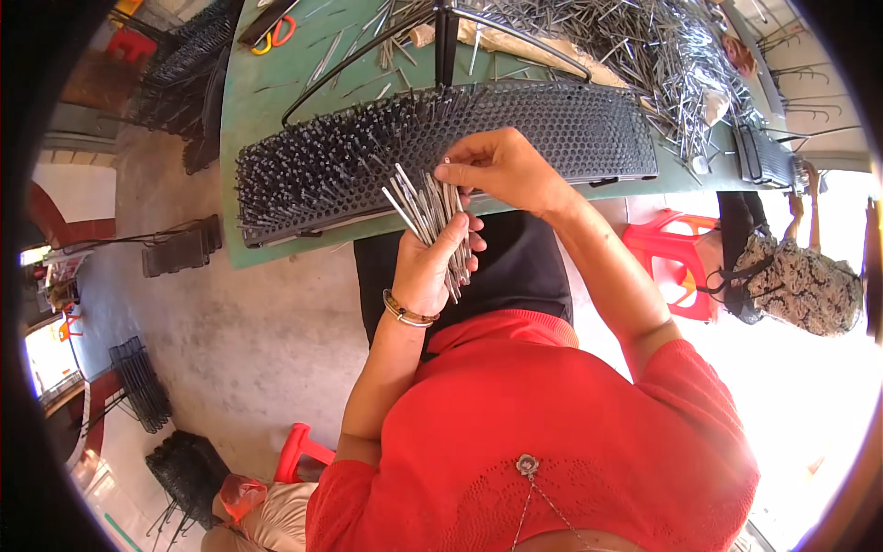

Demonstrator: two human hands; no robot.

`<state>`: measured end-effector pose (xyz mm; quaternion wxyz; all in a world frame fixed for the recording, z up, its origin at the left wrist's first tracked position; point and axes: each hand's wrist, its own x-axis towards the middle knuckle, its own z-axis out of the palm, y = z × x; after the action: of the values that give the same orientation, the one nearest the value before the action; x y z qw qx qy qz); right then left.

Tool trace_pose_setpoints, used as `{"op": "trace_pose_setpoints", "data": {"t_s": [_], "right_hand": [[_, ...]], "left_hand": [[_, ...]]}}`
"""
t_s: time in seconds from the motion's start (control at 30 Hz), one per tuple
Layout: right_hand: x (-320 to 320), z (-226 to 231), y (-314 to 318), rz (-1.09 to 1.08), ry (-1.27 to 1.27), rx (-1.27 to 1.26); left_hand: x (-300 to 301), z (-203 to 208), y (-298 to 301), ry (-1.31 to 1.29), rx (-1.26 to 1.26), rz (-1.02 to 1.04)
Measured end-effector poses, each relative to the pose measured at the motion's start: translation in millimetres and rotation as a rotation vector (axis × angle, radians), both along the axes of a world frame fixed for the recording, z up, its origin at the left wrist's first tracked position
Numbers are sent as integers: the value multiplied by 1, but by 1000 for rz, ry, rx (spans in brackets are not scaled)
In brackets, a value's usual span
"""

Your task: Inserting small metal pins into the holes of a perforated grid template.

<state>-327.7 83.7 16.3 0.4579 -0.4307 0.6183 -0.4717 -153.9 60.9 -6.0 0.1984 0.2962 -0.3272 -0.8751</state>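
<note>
My left hand (429,258) is closed around a bundle of thin grey rods (418,204), whose upper ends fan out above the fist. At the top of that bundle, the thumb and forefinger of my right hand (501,175) pinch together on a rod end. Just beyond both hands lies a long black board (561,129) full of small round holes. Its left part bristles with upright rods (303,175); the holes on the right part show no rods.
A green table (248,101) bears the board, a black metal frame (445,46), orange-handled scissors (276,35) and a large heap of loose rods (644,46). A red stool (671,262) stands at right, near another person (800,281) at a similar board. Stacked black boards (184,83) stand left.
</note>
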Motion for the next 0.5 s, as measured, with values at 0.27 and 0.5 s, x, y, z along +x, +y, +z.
{"op": "trace_pose_setpoints", "data": {"t_s": [0.27, 0.5], "right_hand": [[-19, 18, -7, -189, 21, -144], [-19, 20, -38, -552, 303, -423]], "left_hand": [[-4, -4, -5, -95, -3, -9], [-7, -8, -4, -96, -3, -14]]}}
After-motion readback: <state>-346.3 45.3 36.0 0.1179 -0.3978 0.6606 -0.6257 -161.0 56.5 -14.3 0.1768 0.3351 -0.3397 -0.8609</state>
